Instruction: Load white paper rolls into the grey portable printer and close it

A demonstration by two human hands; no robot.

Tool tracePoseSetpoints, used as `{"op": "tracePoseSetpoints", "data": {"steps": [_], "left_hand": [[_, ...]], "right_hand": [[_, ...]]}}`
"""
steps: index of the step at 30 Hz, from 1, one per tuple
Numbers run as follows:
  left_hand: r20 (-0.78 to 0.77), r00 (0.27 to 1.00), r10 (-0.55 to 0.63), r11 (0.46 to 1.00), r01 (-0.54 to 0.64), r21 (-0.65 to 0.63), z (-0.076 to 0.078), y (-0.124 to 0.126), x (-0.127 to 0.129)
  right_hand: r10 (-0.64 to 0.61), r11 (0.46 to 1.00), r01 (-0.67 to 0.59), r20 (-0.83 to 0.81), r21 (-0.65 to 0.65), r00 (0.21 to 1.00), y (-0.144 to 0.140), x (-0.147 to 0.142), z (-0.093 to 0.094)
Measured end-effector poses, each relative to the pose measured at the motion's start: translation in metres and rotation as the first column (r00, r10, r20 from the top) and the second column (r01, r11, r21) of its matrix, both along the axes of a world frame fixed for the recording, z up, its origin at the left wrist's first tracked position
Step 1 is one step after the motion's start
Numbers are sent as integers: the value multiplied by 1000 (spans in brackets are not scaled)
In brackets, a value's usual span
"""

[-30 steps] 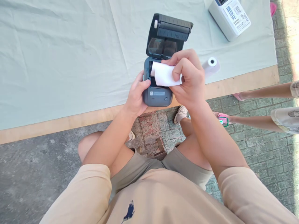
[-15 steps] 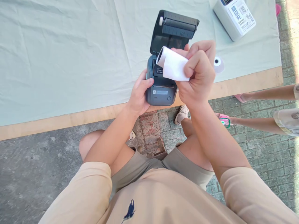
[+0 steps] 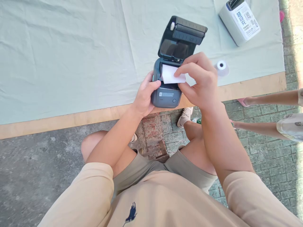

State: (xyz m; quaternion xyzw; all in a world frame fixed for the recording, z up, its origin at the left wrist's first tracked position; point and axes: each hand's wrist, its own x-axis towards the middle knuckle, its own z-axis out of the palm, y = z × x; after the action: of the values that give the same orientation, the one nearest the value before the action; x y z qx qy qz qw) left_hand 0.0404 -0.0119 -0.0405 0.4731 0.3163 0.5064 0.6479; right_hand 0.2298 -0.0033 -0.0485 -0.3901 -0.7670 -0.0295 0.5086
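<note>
My left hand (image 3: 145, 96) is wrapped round the left side of a dark blue-grey label printer (image 3: 163, 101), its thumb on the rim. The printer's black lid (image 3: 178, 49) stands raised, with a roller along its upper edge. Inside the open compartment lies a white paper roll (image 3: 168, 74), its loose flap facing up. My right hand (image 3: 201, 77) pinches the right end of this roll, index finger on top of the paper and thumb at the near edge. The far side of the roll is hidden in the compartment.
A small white roll (image 3: 221, 65) stands on the pale green cloth (image 3: 71, 56) right of my right hand. Farther back is a white box with printed labels (image 3: 247, 22). The table's wooden edge (image 3: 71, 121) runs before me. Another person's legs (image 3: 260, 126) show at right.
My right hand has lowered the paper roll from above the printer into its compartment, and its fingers have loosened from a tighter grip. The printer has shifted slightly right in my left hand.
</note>
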Motion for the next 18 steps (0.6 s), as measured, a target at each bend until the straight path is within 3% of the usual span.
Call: {"op": "tracePoseSetpoints", "data": {"steps": [6, 10, 13, 18], "left_hand": [[33, 999, -10, 1000, 10, 1, 3, 1, 0], [74, 996, -56, 998, 54, 24, 3, 2, -3], [30, 999, -28, 999, 27, 36, 0, 2, -5], [-97, 995, -23, 997, 29, 65, -5, -2, -9]], "right_hand": [[-14, 999, 16, 37, -50, 999, -10, -5, -1], [132, 991, -131, -5, 40, 991, -16, -9, -4], [201, 975, -194, -63, 113, 977, -16, -10, -7], [2, 997, -30, -404, -64, 915, -6, -7, -10]]}}
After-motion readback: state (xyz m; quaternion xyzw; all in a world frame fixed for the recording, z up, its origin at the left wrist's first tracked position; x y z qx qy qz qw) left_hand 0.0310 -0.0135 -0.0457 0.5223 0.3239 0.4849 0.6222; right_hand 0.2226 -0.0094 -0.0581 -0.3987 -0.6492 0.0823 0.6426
